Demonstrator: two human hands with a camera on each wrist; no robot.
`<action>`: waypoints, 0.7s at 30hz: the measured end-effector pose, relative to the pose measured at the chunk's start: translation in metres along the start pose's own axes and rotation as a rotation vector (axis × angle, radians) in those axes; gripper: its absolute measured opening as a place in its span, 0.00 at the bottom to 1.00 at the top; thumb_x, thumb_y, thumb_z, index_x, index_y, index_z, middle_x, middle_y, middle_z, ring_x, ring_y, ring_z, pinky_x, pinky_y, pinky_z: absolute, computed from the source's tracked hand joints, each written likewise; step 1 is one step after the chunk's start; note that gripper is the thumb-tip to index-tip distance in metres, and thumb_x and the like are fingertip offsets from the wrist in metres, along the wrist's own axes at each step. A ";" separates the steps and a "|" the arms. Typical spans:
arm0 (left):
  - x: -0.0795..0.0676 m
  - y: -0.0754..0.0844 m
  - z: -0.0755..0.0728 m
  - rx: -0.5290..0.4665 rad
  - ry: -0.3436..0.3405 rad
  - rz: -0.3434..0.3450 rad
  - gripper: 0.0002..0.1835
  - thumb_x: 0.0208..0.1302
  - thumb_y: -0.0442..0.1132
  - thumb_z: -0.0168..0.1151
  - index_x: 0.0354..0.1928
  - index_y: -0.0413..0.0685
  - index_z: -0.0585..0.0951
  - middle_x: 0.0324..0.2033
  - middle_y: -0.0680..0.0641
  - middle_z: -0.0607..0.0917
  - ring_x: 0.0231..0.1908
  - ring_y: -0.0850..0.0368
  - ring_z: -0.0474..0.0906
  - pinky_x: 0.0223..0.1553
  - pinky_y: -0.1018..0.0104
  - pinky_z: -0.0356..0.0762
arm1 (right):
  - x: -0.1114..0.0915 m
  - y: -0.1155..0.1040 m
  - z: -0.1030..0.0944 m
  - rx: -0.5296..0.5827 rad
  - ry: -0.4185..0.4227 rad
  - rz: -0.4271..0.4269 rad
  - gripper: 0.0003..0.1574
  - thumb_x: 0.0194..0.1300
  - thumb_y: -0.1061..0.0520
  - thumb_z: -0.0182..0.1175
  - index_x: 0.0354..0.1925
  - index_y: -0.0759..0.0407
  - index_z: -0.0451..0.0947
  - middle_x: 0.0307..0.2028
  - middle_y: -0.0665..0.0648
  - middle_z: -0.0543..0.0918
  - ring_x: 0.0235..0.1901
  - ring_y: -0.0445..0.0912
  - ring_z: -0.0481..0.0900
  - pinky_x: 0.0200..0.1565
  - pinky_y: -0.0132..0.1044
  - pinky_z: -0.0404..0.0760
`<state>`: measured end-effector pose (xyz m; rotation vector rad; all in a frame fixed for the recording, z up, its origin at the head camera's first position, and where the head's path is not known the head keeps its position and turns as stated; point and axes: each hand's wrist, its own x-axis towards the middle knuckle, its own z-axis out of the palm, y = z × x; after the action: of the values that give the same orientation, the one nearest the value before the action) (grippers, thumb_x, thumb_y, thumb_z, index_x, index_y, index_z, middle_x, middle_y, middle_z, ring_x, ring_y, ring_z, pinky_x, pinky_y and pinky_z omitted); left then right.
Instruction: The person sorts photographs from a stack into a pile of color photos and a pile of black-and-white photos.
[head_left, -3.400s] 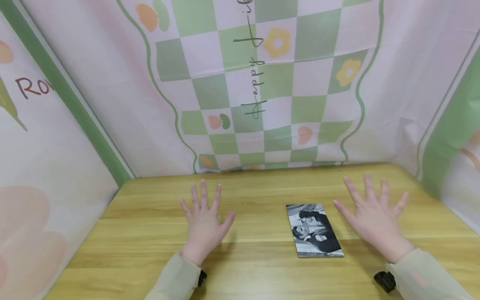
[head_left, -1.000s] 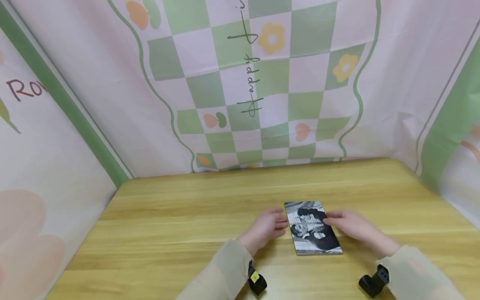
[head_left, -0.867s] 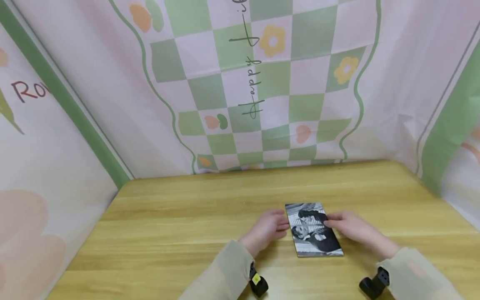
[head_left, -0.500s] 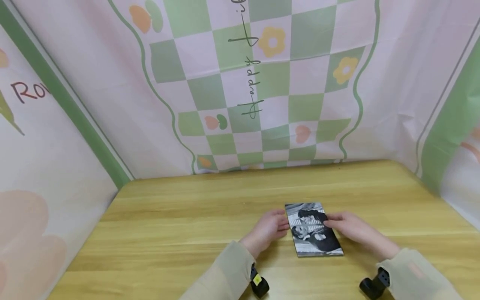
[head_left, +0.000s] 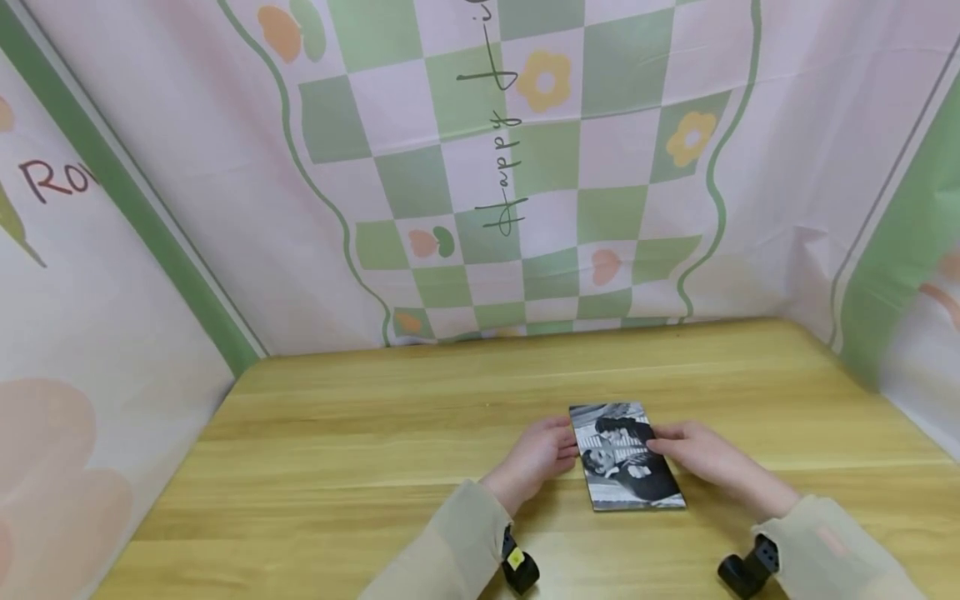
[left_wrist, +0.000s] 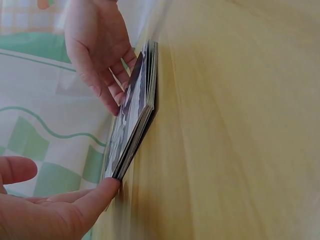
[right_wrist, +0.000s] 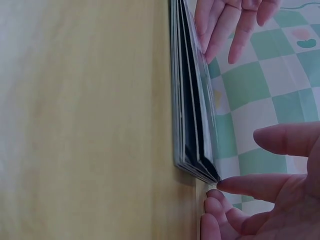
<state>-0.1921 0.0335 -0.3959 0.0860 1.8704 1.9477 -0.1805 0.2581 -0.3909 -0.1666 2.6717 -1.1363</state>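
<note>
A small photo album (head_left: 626,471) with a black-and-white picture of people on its cover lies on the wooden table. Its stacked thick leaves show edge-on in the left wrist view, and the album (right_wrist: 186,90) has slightly parted leaves in the right wrist view. My left hand (head_left: 534,454) is at its left edge, a fingertip touching there, the thumb raised off it. At the right edge is my right hand (head_left: 708,458), one fingertip touching a corner in the right wrist view, its thumb apart from the cover. Neither hand's fingers are curled round the album.
The wooden table (head_left: 337,442) ends at a cloth backdrop (head_left: 555,158) with green checks and flowers. More printed cloth (head_left: 60,317) hangs at the left side. Black wrist cameras (head_left: 519,571) sit below the sleeves.
From spread fingers well apart over the table, both hands have come inward to the album's two sides. Over the last second they have held almost still, and the album stays in place.
</note>
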 end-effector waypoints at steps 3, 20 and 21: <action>-0.001 0.000 0.000 0.009 -0.003 0.003 0.24 0.70 0.33 0.42 0.64 0.24 0.62 0.56 0.27 0.74 0.56 0.39 0.74 0.58 0.51 0.75 | -0.001 -0.001 0.000 0.007 -0.004 0.006 0.30 0.69 0.56 0.50 0.56 0.83 0.66 0.55 0.79 0.72 0.59 0.71 0.65 0.59 0.64 0.66; -0.005 0.003 -0.001 0.095 0.013 0.091 0.25 0.66 0.35 0.50 0.62 0.26 0.67 0.57 0.33 0.75 0.55 0.42 0.75 0.57 0.52 0.77 | -0.004 0.000 -0.002 0.043 0.151 0.000 0.29 0.67 0.62 0.54 0.60 0.79 0.64 0.38 0.69 0.81 0.27 0.41 0.75 0.26 0.31 0.80; -0.006 0.003 -0.001 0.093 0.013 0.096 0.25 0.66 0.35 0.51 0.62 0.26 0.67 0.57 0.34 0.75 0.55 0.43 0.75 0.56 0.53 0.77 | -0.003 0.001 -0.001 0.059 0.155 0.012 0.29 0.66 0.63 0.54 0.60 0.79 0.64 0.38 0.69 0.81 0.27 0.40 0.76 0.26 0.31 0.81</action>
<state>-0.1880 0.0306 -0.3921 0.1945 1.9987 1.9270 -0.1775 0.2600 -0.3899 -0.0548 2.7641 -1.2710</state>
